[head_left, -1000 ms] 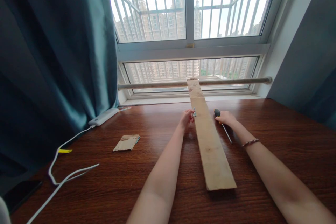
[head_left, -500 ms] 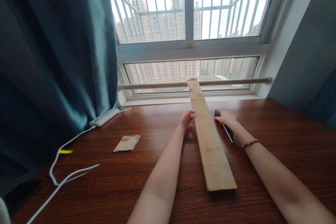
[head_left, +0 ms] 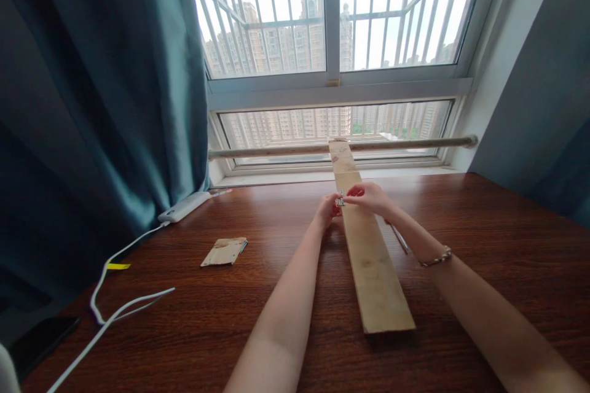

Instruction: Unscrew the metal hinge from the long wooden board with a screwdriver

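A long pale wooden plank [head_left: 371,258] lies lengthwise on the dark wooden table [head_left: 276,270], its far end against a wooden rod [head_left: 276,150] at the window. A small metal hinge [head_left: 341,199] sits on the plank's left edge. My left hand [head_left: 327,209] pinches that hinge from the left. My right hand [head_left: 371,196] lies over the plank, its fingertips closed at the hinge from the right. A screwdriver [head_left: 399,238] lies on the table beside the plank, partly hidden under my right forearm.
A small cardboard packet [head_left: 224,251] lies left of my arms. A white power bank [head_left: 182,206] with white cables [head_left: 120,307] sits by the teal curtain [head_left: 92,104]. A dark phone [head_left: 37,341] lies at the near left corner.
My right hand has left the screwdriver's handle and moved left onto the plank, up to the hinge. My left hand has stayed at the hinge.
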